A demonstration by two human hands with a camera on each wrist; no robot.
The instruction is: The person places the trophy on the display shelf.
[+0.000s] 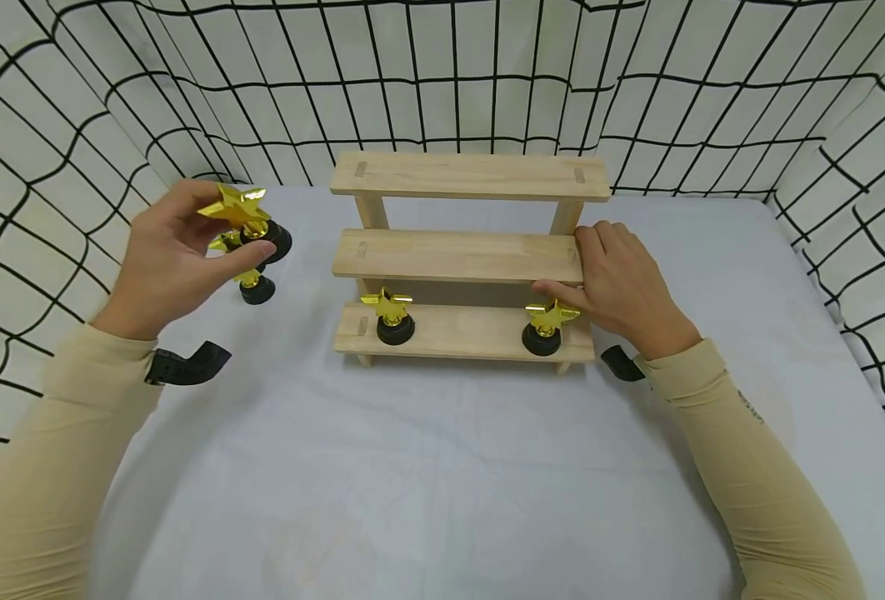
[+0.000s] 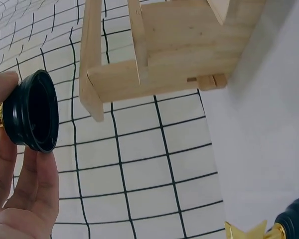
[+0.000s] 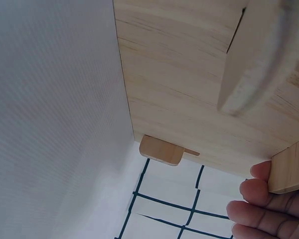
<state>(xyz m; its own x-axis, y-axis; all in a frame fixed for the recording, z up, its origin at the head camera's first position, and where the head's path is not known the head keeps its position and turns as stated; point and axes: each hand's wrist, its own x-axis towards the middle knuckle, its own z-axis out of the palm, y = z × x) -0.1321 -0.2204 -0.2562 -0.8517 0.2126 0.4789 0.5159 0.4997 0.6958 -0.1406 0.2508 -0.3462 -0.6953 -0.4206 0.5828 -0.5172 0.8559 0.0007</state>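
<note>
Black-based gold star trophy (image 1: 242,210) in left hand (image 1: 167,258); two trophies (image 1: 393,321) upright on wooden shelf (image 1: 457,255).

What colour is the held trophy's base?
The base is black, showing best in the left wrist view.

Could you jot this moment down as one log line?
left hand: holds gold-star trophy | right hand: grips right end of middle shelf | bottom shelf: left trophy, right trophy
</note>
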